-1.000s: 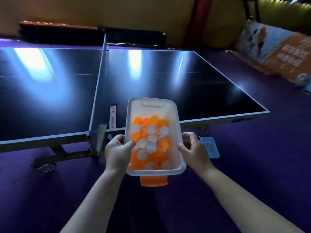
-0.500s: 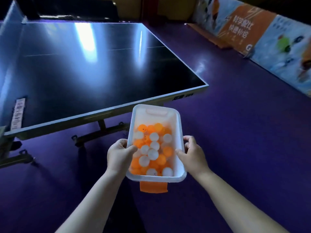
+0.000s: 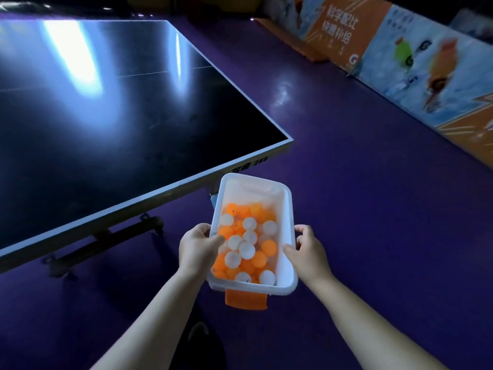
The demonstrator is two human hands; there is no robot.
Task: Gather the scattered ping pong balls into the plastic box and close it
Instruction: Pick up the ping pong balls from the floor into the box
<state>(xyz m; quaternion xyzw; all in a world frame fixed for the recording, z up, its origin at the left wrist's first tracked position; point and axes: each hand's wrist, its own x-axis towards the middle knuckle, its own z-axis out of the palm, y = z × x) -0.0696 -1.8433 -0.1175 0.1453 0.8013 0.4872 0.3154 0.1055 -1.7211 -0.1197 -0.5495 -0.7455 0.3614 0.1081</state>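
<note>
Both bare forearms reach forward from the bottom of the view, angling toward each other. The left hand (image 3: 198,245) grips the left long side of the plastic box (image 3: 285,209), thumb hooked over the rim and pointing inward, fingers curled underneath. The right hand (image 3: 306,251) clasps the right long side, thumb lying along the rim, fingers wrapped round the outer wall. Both wrists are nearly straight and level with each other.

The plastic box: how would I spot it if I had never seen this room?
Find the dark ping pong table on the purple floor. Just off its near corner, the left hand and right hand hold a white plastic box. It alone is lidless, filled with orange and white balls, an orange clip hanging below.
</note>
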